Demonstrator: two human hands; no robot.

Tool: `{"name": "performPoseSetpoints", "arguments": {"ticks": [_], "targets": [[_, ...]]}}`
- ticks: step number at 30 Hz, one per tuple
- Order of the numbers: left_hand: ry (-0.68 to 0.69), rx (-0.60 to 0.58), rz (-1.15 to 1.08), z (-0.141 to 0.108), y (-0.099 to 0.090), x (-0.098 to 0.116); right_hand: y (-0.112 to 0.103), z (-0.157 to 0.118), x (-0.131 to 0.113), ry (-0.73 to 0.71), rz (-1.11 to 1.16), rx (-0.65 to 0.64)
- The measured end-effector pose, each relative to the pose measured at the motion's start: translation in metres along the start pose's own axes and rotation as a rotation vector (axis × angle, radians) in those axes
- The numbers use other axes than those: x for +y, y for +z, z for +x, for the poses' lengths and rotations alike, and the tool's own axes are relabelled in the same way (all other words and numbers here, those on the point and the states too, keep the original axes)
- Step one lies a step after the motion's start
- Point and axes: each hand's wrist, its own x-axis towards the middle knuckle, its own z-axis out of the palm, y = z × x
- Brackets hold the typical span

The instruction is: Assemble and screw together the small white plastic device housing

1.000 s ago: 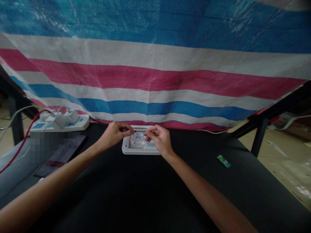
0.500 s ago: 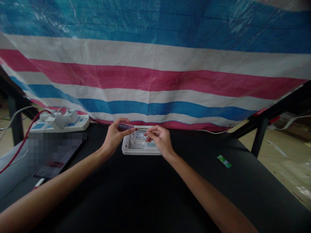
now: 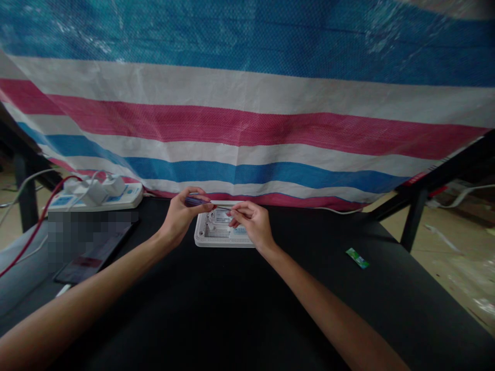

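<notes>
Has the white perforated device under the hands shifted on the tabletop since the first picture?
No; the white perforated device shows no clear shift in any direction, judged against the power strip to its left.

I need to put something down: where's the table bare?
Bare: table between right hand and green packet; also before the white device, between the forearms. Crowded: the left, with power strip, cables and phone, and the device itself, under both hands.
</notes>
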Motion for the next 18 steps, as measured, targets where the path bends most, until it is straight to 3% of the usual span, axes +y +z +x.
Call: {"name": "performPoseSetpoints", "arguments": {"ticks": [9,18], "targets": [[-0.066,0.035,-0.114,-0.006,0.0057,-0.0006,0.003,-0.0048,0.0029,-0.058,0.001,0.061],[-0.1,0.03,-0.149,-0.0068,0.0064,0.0012,0.0035,-0.0053,0.0003,-0.028,-0.023,0.057]]}}
